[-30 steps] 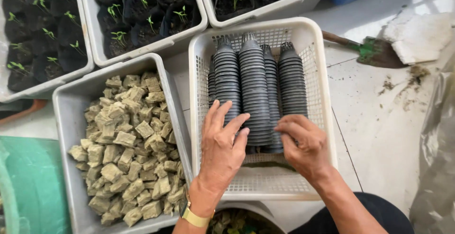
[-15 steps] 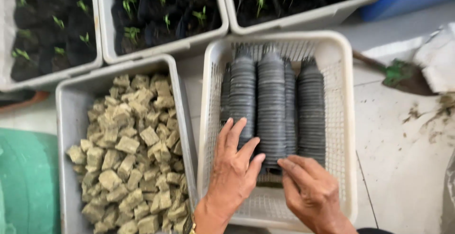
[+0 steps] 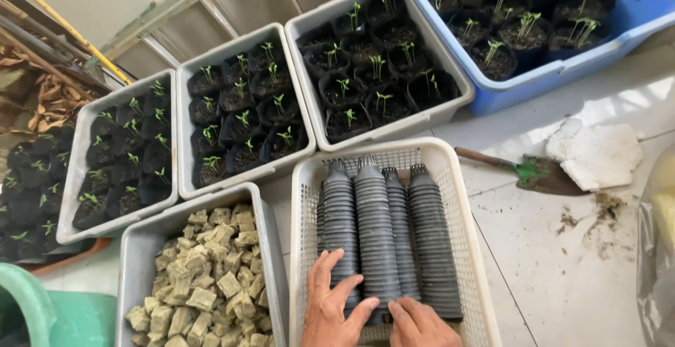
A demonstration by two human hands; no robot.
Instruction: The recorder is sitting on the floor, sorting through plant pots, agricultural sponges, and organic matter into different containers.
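Observation:
A white mesh basket (image 3: 460, 199) holds several long stacks of small dark grey plastic pots (image 3: 380, 227) lying on their sides. My left hand (image 3: 329, 305) rests flat on the near end of the left stacks, fingers spread. Beside it, my right hand (image 3: 420, 324) lies on the near end of the middle stacks at the bottom edge of the view, partly cut off. Neither hand is closed around a stack.
A grey tray of beige grow cubes (image 3: 204, 284) sits left of the basket. Behind are grey trays of seedlings in black pots (image 3: 242, 108) and a blue tub (image 3: 562, 73) of seedlings. A trowel (image 3: 524, 171) and white foam piece (image 3: 594, 153) lie right.
The view has tilted up, so the seedling trays and blue tub show fully and my hands sit lower in the frame. Both hands stay on the pot stacks.

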